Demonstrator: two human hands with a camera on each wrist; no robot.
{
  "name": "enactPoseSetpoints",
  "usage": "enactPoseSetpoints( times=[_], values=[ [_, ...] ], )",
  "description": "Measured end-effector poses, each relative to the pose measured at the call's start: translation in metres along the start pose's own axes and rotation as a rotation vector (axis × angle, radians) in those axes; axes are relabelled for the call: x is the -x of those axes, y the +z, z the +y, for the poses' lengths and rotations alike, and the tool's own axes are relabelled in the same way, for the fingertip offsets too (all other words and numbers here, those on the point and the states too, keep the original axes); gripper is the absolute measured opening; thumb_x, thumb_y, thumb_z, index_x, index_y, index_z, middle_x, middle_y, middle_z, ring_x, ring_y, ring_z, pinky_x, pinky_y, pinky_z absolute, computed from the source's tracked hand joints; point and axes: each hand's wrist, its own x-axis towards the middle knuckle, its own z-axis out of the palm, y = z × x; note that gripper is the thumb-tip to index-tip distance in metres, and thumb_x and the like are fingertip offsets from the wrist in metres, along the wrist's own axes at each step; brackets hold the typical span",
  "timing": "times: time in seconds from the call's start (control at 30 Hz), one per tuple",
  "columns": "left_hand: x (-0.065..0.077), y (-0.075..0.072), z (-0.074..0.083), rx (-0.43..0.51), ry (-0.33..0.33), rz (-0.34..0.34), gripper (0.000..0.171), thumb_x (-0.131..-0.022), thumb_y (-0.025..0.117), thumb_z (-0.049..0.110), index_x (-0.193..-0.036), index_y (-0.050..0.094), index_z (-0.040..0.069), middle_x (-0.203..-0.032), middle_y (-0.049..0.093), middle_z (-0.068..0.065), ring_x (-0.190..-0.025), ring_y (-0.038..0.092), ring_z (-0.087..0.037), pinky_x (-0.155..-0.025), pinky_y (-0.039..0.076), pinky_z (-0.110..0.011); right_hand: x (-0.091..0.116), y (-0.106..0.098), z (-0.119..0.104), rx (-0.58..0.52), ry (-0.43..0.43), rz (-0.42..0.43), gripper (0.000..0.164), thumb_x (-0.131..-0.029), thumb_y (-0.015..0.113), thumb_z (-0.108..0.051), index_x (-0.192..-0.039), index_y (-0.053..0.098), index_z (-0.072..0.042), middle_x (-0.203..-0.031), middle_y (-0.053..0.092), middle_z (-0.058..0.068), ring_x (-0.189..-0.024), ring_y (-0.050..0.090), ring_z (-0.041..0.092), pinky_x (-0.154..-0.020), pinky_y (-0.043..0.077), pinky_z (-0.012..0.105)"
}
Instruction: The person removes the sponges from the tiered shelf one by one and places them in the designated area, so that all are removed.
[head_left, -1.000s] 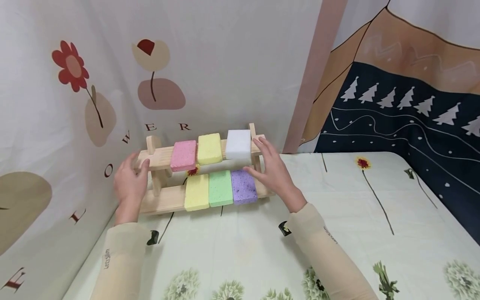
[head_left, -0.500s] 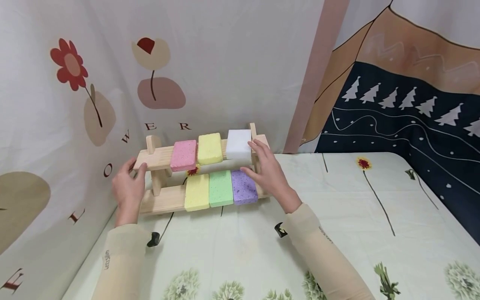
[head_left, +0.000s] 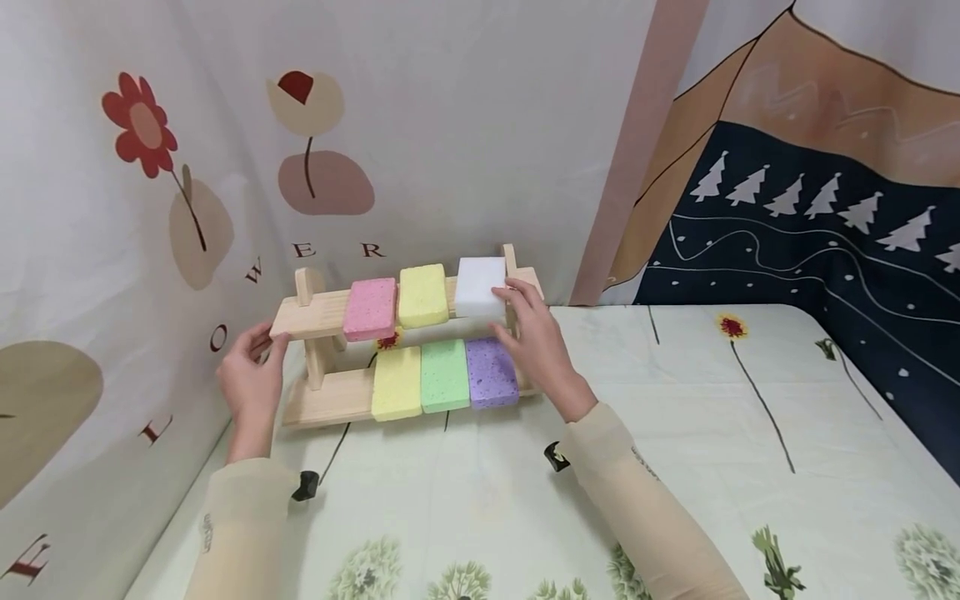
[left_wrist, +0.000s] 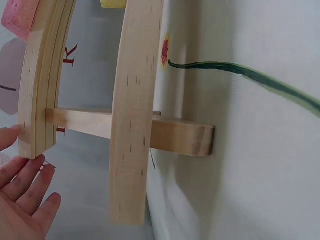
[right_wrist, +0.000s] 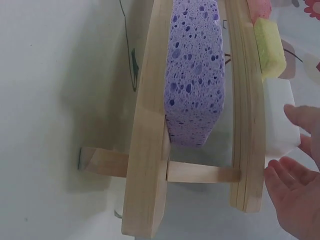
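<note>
A two-tier wooden rack stands against the cloth backdrop. On its upper board are a pink sponge, a yellow sponge and a white sponge block. Another yellow sponge, a green sponge and a purple sponge stand in a row on the lower board. My left hand pinches the upper board's left end between thumb and fingers, shown closer in the left wrist view. My right hand has loosely bent fingers, the fingertips right at the white block's right edge.
A pale flower-printed cloth covers the table. Behind the rack hangs a light printed cloth, and a dark cloth with white trees is at the right. Uprights join the rack's boards.
My left hand has shifted slightly down and left along the board's end. My right hand has moved left from the rack's right end to the white block. The sponges keep their places.
</note>
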Motion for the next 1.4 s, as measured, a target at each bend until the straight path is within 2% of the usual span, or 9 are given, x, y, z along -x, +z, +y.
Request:
enactPoseSetpoints(
  times=[0.2, 0.33, 0.43, 0.53, 0.8, 0.9, 1.07, 1.27, 1.4],
  values=[
    [0.004, -0.002, -0.002, -0.011, 0.002, 0.013, 0.045, -0.098, 0.062, 0.037, -0.133, 0.063, 0.009, -0.131, 0.068, -0.009, -0.120, 0.066, -0.025, -0.095, 0.053, -0.022, -0.003, 0.001, -0.002, -0.011, 0.009, 0.067, 0.037, -0.093, 0.069, -0.010, -0.129, 0.062, -0.006, -0.143, 0.054, 0.012, -0.126, 0.060, 0.029, -0.105, 0.052, 0.038],
    [0.007, -0.003, -0.005, -0.022, -0.035, -0.003, 0.044, -0.098, 0.062, 0.036, -0.134, 0.063, 0.011, -0.131, 0.069, -0.009, -0.109, 0.069, -0.011, -0.085, 0.049, -0.011, -0.004, 0.002, -0.002, -0.059, 0.001, 0.124, 0.027, -0.094, 0.066, -0.005, -0.122, 0.066, -0.003, -0.136, 0.058, 0.013, -0.115, 0.067, 0.028, -0.098, 0.056, 0.030],
    [0.008, -0.005, -0.008, -0.034, -0.069, -0.040, 0.043, -0.098, 0.062, 0.034, -0.135, 0.062, 0.011, -0.132, 0.068, -0.009, -0.110, 0.068, -0.011, -0.087, 0.051, -0.014, -0.004, 0.003, -0.002, -0.093, -0.004, 0.148, 0.024, -0.094, 0.065, -0.002, -0.118, 0.068, -0.001, -0.133, 0.060, 0.014, -0.110, 0.069, 0.027, -0.094, 0.057, 0.026],
    [0.010, -0.006, -0.011, -0.065, -0.095, -0.108, 0.044, -0.100, 0.060, 0.034, -0.136, 0.061, 0.010, -0.135, 0.066, -0.010, -0.120, 0.066, -0.023, -0.094, 0.053, -0.026, -0.004, 0.004, -0.001, -0.115, -0.008, 0.165, 0.022, -0.094, 0.065, 0.000, -0.116, 0.068, 0.000, -0.131, 0.060, 0.014, -0.109, 0.070, 0.027, -0.093, 0.057, 0.025],
    [0.019, -0.011, -0.024, -0.119, -0.148, -0.394, 0.049, -0.103, 0.054, 0.033, -0.143, 0.051, 0.005, -0.146, 0.055, -0.019, -0.133, 0.054, -0.037, -0.103, 0.046, -0.048, -0.002, 0.004, 0.001, -0.129, -0.010, 0.213, 0.021, -0.094, 0.064, 0.002, -0.114, 0.070, 0.001, -0.127, 0.064, 0.014, -0.110, 0.069, 0.027, -0.092, 0.058, 0.026],
    [0.021, -0.012, -0.025, -0.126, -0.154, -0.461, 0.051, -0.102, 0.055, 0.031, -0.144, 0.049, 0.003, -0.147, 0.052, -0.022, -0.134, 0.052, -0.040, -0.105, 0.046, -0.050, -0.001, 0.002, 0.002, -0.140, -0.009, 0.230, 0.021, -0.094, 0.064, 0.002, -0.114, 0.070, 0.001, -0.127, 0.064, 0.014, -0.109, 0.069, 0.028, -0.091, 0.059, 0.027],
    [0.022, -0.013, -0.028, -0.140, -0.136, -0.499, 0.052, -0.101, 0.058, 0.029, -0.144, 0.048, 0.001, -0.148, 0.051, -0.023, -0.134, 0.052, -0.039, -0.101, 0.050, -0.039, 0.000, -0.004, 0.002, -0.156, -0.012, 0.256, 0.021, -0.094, 0.063, 0.003, -0.114, 0.070, 0.002, -0.127, 0.064, 0.015, -0.113, 0.067, 0.029, -0.091, 0.059, 0.029],
    [0.021, -0.013, -0.036, -0.147, -0.153, -0.493, 0.052, -0.100, 0.059, 0.024, -0.144, 0.048, -0.002, -0.148, 0.049, -0.027, -0.134, 0.051, -0.042, -0.106, 0.047, -0.049, 0.002, -0.014, 0.003, -0.171, -0.019, 0.288, 0.021, -0.092, 0.065, 0.004, -0.113, 0.070, 0.003, -0.127, 0.064, 0.017, -0.115, 0.066, 0.032, -0.089, 0.060, 0.032],
    [0.021, -0.013, -0.040, -0.162, -0.180, -0.472, 0.051, -0.100, 0.061, 0.024, -0.142, 0.049, -0.002, -0.146, 0.050, -0.027, -0.132, 0.053, -0.041, -0.093, 0.054, -0.034, 0.003, -0.020, 0.008, -0.158, -0.022, 0.308, 0.021, -0.092, 0.066, 0.004, -0.112, 0.071, 0.003, -0.126, 0.065, 0.018, -0.113, 0.067, 0.032, -0.089, 0.060, 0.033]
  ],
)
